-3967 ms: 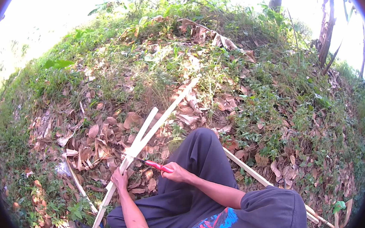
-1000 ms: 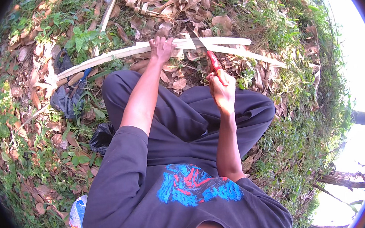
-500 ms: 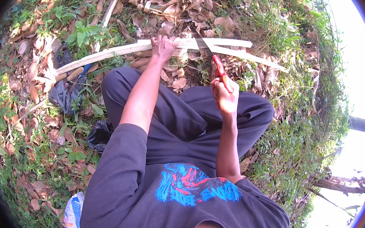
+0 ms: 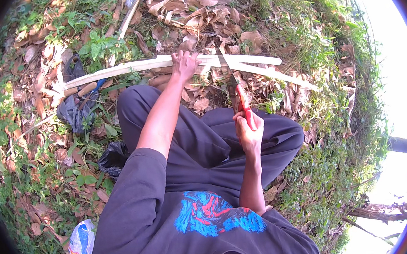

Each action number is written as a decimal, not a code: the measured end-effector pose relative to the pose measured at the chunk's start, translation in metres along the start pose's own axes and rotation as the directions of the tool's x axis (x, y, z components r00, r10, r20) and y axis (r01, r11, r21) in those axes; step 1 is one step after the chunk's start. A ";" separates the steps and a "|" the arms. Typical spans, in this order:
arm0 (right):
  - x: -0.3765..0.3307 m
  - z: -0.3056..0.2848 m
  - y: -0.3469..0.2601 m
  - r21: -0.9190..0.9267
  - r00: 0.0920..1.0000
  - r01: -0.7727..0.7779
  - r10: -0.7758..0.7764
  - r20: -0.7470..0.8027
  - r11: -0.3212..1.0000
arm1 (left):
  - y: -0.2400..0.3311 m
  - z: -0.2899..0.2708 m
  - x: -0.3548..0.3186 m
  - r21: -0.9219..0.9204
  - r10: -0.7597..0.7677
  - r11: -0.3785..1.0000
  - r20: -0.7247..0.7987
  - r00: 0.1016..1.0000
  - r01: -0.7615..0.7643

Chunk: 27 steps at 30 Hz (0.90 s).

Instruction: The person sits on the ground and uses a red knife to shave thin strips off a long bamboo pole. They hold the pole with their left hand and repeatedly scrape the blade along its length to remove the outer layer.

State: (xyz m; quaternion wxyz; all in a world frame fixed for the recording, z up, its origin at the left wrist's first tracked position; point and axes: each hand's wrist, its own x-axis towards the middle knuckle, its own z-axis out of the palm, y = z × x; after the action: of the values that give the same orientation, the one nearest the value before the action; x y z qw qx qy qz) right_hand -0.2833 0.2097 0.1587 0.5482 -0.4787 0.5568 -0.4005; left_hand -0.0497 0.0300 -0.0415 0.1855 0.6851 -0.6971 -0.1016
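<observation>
Two long pale wooden strips (image 4: pixel 123 70) lie crosswise just beyond my knees, overlapping near the middle and splaying apart toward the right. My left hand (image 4: pixel 185 65) is closed around them at the overlap, pressing from above. My right hand (image 4: pixel 249 129) grips the red handle of a hand saw (image 4: pixel 243 102). The saw's blade points away from me and lies across the strips, a little right of my left hand. How deep its teeth sit in the wood cannot be made out.
At the left, a black plastic bag (image 4: pixel 74 110) lies beside tools with wooden handles (image 4: pixel 87 89). Another black bag (image 4: pixel 113 158) is by my left thigh. A white-and-blue bag (image 4: pixel 82 248) rests at lower left. Dry leaves (image 4: pixel 201 104) and grass cover the ground.
My right hand has drawn the saw back toward me, its handle now nearer my lap. My left hand keeps its hold on the strips.
</observation>
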 end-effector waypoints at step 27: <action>0.056 0.013 0.005 -0.158 0.994 0.098 -0.105 -0.039 0.983 | 0.006 -0.009 0.016 -0.034 -0.068 0.996 0.286 0.956 0.081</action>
State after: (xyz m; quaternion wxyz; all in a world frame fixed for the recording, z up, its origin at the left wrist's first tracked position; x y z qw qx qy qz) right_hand -0.2678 0.1576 0.1399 0.4748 -0.5383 0.5739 -0.3942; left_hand -0.0510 0.0154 -0.0289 0.0952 0.6847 -0.6877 -0.2218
